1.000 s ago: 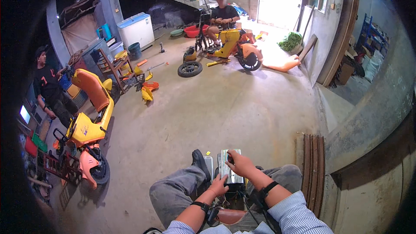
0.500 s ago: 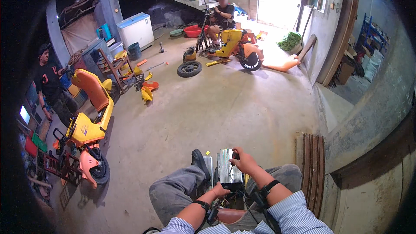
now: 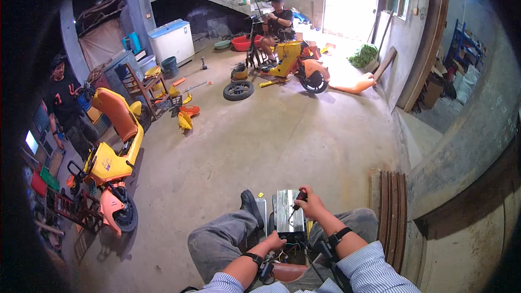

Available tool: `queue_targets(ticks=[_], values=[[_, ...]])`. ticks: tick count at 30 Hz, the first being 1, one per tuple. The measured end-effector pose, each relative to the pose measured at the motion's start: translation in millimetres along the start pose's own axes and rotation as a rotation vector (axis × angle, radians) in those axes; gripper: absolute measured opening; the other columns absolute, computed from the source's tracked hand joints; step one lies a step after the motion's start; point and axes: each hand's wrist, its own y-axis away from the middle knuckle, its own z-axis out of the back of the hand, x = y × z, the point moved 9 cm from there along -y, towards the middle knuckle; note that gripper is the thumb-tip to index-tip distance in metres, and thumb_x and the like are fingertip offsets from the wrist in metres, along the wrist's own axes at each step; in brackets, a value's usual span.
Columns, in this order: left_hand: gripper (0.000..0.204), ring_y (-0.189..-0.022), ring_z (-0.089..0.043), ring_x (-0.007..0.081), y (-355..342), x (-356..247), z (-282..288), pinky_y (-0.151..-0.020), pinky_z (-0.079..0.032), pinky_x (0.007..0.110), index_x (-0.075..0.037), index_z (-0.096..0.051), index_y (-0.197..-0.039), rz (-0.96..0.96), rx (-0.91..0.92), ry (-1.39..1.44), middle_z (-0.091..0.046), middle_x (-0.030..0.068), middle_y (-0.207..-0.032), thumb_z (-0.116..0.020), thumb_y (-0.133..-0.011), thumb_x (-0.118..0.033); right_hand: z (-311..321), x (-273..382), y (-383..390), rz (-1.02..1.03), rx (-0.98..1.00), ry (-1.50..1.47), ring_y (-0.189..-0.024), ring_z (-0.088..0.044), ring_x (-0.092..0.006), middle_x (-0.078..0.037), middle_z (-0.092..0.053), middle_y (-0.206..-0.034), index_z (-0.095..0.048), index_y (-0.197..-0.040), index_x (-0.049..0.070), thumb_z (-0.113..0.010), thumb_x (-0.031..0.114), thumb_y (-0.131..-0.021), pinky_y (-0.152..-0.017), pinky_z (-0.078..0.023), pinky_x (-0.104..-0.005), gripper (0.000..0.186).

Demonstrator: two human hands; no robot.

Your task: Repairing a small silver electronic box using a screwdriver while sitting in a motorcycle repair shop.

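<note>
Between my bent legs sits a finned silver metal box (image 3: pixel 286 206) on an assembly with exposed wiring (image 3: pixel 286 252); another finned metal piece (image 3: pixel 260 211) is at its left. My right hand (image 3: pixel 312 205) is closed on a screwdriver (image 3: pixel 300 199) with a dark red handle, its shaft angled down over the box's top. My left hand (image 3: pixel 275 241) is closed at the box's lower left corner, its fingertips partly hidden.
A yellow-orange scooter (image 3: pixel 111 160) stands left beside a person (image 3: pixel 62 103). Another person (image 3: pixel 278 21) sits at a partly dismantled scooter (image 3: pixel 287 59) behind a loose wheel (image 3: pixel 238 90). Loose panels (image 3: pixel 185 121) lie on the floor. Stacked brown strips (image 3: pixel 392 217) lie right of me.
My right hand has moved slightly rightward with the screwdriver. My left hand has shifted from the box's top down to its lower edge. The seated person's hands have risen toward the handlebar.
</note>
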Motion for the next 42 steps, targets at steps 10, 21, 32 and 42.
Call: queue_targets(ticks=[10,21,32,42], values=[[0.073,-0.115,-0.057,0.0384,-23,34,-10,-0.097,-0.046,0.040,0.012,-0.041,-0.124,-0.096,-0.009,0.101,-0.056,0.0307,-0.121,-0.072,-0.079,-0.036,-5,-3,-6,-0.058,0.014,-0.057,-0.091,-0.064,-0.0318,-0.016,-0.064,-0.097,-0.045,-0.120,0.011,-0.075,0.016,-0.079,-0.081,-0.050,-0.0404,0.052],[0.072,-0.117,-0.056,0.0374,-26,-3,2,-0.099,-0.044,0.040,0.013,-0.044,-0.124,-0.191,-0.006,0.063,-0.057,0.0316,-0.120,-0.074,-0.077,-0.032,-16,1,-7,0.092,0.070,0.078,-0.100,-0.062,-0.0393,-0.020,-0.064,-0.107,-0.043,-0.127,0.010,-0.067,0.024,-0.084,-0.083,-0.050,-0.0448,0.051],[0.061,-0.099,-0.064,0.0394,14,1,10,-0.087,-0.050,0.042,0.013,-0.049,-0.109,-0.132,-0.077,0.031,-0.064,0.0296,-0.098,-0.071,-0.077,-0.034,-71,85,26,0.198,0.280,0.246,-0.099,-0.061,-0.0405,-0.018,-0.063,-0.109,-0.044,-0.127,0.009,-0.061,0.019,-0.089,-0.080,-0.049,-0.0489,0.042],[0.067,-0.098,-0.065,0.0363,7,-8,11,-0.083,-0.052,0.040,0.009,-0.053,-0.117,-0.092,-0.112,0.135,-0.065,0.0260,-0.105,-0.070,-0.070,-0.036,-77,76,23,0.310,0.238,0.324,-0.085,-0.062,-0.0429,-0.019,-0.060,-0.097,-0.042,-0.125,0.017,-0.058,0.021,-0.091,-0.067,-0.050,-0.0522,0.037]])
